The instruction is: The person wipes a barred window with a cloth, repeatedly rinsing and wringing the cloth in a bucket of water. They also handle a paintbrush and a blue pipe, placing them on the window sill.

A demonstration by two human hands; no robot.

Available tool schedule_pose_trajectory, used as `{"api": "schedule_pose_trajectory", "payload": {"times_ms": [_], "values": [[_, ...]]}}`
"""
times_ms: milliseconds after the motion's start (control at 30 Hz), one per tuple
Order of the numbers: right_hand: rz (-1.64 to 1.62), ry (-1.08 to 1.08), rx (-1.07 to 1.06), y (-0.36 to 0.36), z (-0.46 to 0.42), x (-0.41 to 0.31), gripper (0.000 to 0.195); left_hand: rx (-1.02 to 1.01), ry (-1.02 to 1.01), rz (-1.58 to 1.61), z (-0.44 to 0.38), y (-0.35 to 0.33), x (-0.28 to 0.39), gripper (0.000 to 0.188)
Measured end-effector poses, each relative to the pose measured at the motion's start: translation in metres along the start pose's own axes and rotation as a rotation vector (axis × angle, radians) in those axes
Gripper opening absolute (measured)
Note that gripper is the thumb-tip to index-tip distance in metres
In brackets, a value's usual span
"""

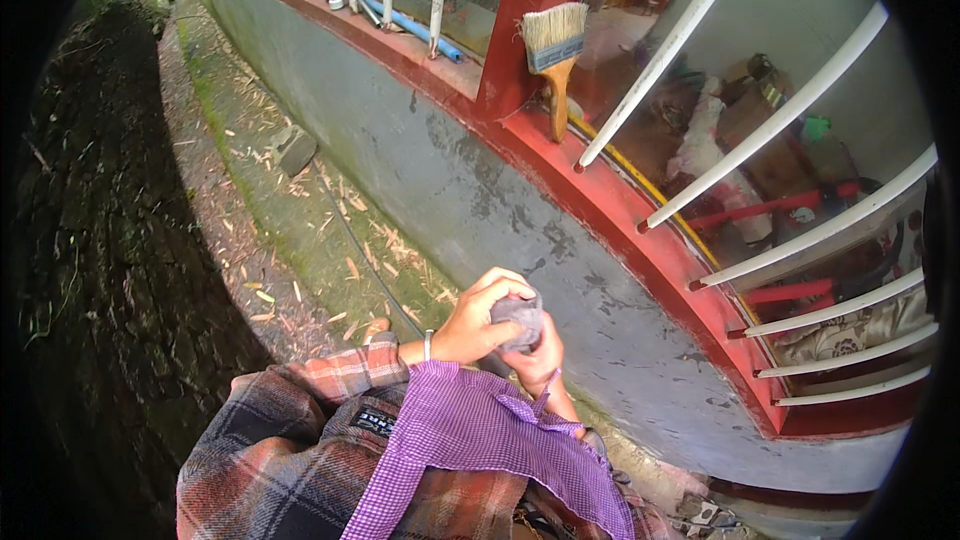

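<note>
A grey, crumpled cloth-like wad [517,319] is held between both hands in front of the purple checked apron [480,420]. My left hand [476,319] curls its fingers over the top and side of the wad. From below and the right, my right hand [544,352] grips it, its fingers partly hidden. Beyond the hands, a wide paintbrush [555,52] with pale bristles and a wooden handle stands on the red window sill [615,180], leaning by the red frame.
White metal bars [667,52] cross the window. Blue plastic pipes [412,26] lie on the farther sill. A grey wall [420,150] with dark patches runs below. On the mossy ledge are a stone block [294,150], a dark cable [352,240] and dry leaves.
</note>
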State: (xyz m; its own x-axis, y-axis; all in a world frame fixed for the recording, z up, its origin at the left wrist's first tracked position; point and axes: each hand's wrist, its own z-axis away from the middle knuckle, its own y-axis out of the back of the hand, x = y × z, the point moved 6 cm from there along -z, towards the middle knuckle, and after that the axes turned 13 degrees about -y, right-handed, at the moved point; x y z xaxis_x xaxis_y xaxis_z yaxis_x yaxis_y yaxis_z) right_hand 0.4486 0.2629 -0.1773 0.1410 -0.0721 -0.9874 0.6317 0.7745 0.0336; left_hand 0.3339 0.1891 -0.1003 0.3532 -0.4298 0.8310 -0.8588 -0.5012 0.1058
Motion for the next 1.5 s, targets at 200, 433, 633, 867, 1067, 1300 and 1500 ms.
{"api": "schedule_pose_trajectory", "payload": {"times_ms": [200,433,633,867,1067,1300,1500], "values": [[-0.035,0.297,0.625,0.039,-0.018,-0.09,0.069,-0.117,-0.182,-0.132,-0.034,0.062,-0.006,0.042],[0.104,0.695,1.156,0.03,-0.04,-0.181,0.055,0.014,0.22,0.282,-0.037,0.189,-0.089,0.02],[0.396,0.646,1.568,-0.003,-0.071,-0.193,0.049,0.031,0.284,0.256,-0.032,0.289,-0.129,0.016],[0.968,0.216,1.652,0.058,-0.112,-0.167,0.055,0.196,0.436,0.317,-0.009,0.356,-0.16,0.015],[1.118,0.054,1.552,0.056,-0.151,-0.137,0.057,0.04,0.298,0.432,-0.059,0.381,-0.098,0.015],[1.183,0.138,1.546,0.045,-0.146,-0.135,0.056,-0.032,-0.74,0.767,-0.144,0.4,0.132,0.014],[1.145,0.206,1.455,0.029,-0.139,-0.133,0.053,0.06,-0.875,0.997,-0.144,0.379,0.164,0.012]]}}
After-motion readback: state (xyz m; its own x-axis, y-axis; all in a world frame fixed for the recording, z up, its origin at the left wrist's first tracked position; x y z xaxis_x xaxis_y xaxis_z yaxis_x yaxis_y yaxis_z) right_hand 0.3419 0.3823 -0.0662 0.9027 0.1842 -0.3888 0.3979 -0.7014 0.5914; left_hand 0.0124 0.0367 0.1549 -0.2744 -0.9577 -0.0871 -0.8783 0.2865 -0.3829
